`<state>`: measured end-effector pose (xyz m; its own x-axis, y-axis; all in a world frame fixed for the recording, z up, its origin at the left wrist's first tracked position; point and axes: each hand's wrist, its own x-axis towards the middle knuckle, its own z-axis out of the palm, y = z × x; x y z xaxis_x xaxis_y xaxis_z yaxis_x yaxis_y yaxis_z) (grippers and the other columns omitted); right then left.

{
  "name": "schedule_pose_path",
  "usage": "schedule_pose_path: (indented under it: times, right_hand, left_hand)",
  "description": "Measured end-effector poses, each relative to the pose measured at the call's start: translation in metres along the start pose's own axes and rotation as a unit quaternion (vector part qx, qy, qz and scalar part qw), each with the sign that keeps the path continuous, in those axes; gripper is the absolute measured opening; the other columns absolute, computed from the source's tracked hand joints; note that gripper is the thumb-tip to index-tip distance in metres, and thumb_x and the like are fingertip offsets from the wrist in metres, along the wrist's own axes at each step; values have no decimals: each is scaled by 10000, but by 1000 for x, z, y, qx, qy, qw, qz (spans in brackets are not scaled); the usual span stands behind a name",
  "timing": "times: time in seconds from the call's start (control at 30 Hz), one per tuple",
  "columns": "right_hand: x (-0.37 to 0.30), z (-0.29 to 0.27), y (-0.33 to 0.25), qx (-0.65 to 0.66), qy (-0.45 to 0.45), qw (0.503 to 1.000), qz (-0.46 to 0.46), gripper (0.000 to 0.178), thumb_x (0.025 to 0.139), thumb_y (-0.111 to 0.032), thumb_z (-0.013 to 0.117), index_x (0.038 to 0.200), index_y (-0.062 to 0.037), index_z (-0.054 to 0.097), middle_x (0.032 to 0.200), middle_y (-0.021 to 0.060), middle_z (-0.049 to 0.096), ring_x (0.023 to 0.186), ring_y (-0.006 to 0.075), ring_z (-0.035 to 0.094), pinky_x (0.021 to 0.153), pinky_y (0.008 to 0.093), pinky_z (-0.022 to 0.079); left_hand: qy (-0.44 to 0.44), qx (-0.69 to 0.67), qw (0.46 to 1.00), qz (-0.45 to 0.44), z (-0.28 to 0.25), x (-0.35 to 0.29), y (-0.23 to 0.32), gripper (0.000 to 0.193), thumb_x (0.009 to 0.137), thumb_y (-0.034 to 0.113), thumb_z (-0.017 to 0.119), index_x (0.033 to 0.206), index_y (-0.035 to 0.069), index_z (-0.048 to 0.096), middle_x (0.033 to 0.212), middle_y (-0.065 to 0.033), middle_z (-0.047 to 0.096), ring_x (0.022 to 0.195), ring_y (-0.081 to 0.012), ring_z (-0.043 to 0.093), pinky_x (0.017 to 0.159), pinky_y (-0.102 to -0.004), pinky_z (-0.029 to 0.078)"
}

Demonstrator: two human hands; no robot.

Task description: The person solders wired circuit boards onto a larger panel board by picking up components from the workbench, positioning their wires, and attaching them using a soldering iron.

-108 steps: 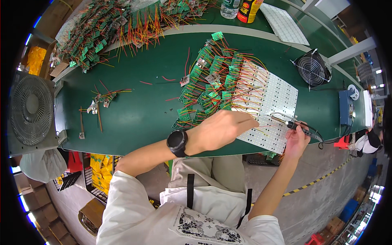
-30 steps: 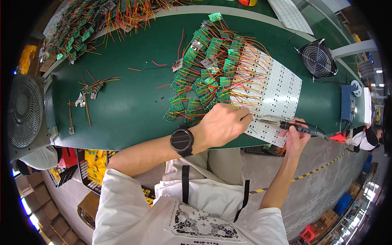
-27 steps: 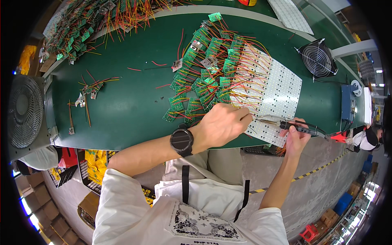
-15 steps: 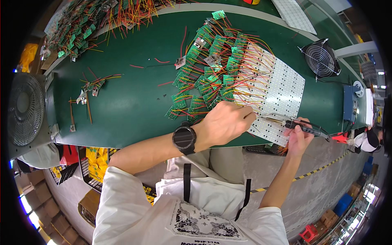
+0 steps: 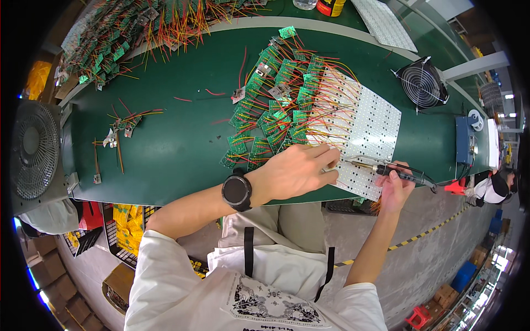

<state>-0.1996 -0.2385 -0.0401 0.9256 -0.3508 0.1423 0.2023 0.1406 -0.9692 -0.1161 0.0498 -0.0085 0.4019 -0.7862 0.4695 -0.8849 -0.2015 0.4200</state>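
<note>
My right hand (image 5: 395, 186) grips a soldering iron (image 5: 389, 170) with a black handle, its metal tip pointing left toward my other hand. A thin tube or wire runs alongside the iron. Close to that tip, my left hand (image 5: 298, 172) is closed over the lower left part of a white dotted board (image 5: 375, 127); what its fingers pinch is too small to make out. Several green circuit boards (image 5: 259, 151) with red and yellow wires lie in rows left of the white board. Their wires stretch across its surface.
A large heap of wired circuit boards (image 5: 110, 47) fills the back left. Loose boards (image 5: 130, 124) lie at the left of the green table (image 5: 182, 143). A black fan (image 5: 422, 84) and a blue box-shaped unit (image 5: 465, 138) stand right. A grey fan (image 5: 34, 149) stands far left.
The view has shifted slightly, so the table's things appear a little left and lower. My left fingers have spread a little at the white board. The soldering iron stays in my right hand.
</note>
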Motion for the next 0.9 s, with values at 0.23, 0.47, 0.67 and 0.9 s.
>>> schedule_pose_path:
  times: [0.23, 0.47, 0.67, 0.9]
  right_hand:
    - [0, 7, -4, -21, -12, 1000, -8, 209, 812, -31, 651, 973, 83, 582, 868, 124, 585, 535, 197, 574, 450, 318, 489]
    - [-1, 4, -3, -22, -19, 1000, -2, 239, 804, -28, 660, 1001, 80, 577, 887, 137, 599, 549, 199, 587, 446, 306, 506]
    - [0, -4, -3, -27, -51, 998, 14, 267, 797, -21, 664, 1026, 78, 569, 906, 151, 610, 560, 215, 600, 447, 307, 521]
    - [0, -5, -1, -38, -61, 997, 14, 279, 792, -28, 675, 1032, 69, 570, 908, 152, 614, 580, 224, 614, 454, 305, 523]
  left_hand:
    - [48, 35, 997, 46, 2, 3, -7, 176, 704, 146, 621, 862, 69, 630, 1028, -31, 595, 913, -205, 576, 751, -345, 484]
    - [64, -19, 998, 17, 7, -1, -10, 129, 668, 109, 679, 781, 64, 636, 905, -11, 630, 812, -193, 586, 715, -331, 468]
    - [45, -31, 998, 8, 9, -3, -12, 122, 665, 109, 693, 752, 61, 622, 886, -18, 642, 774, -198, 586, 711, -333, 469]
    - [41, -25, 999, 1, 9, -3, -12, 111, 680, 106, 685, 734, 53, 603, 872, -20, 633, 766, -203, 575, 706, -336, 464]
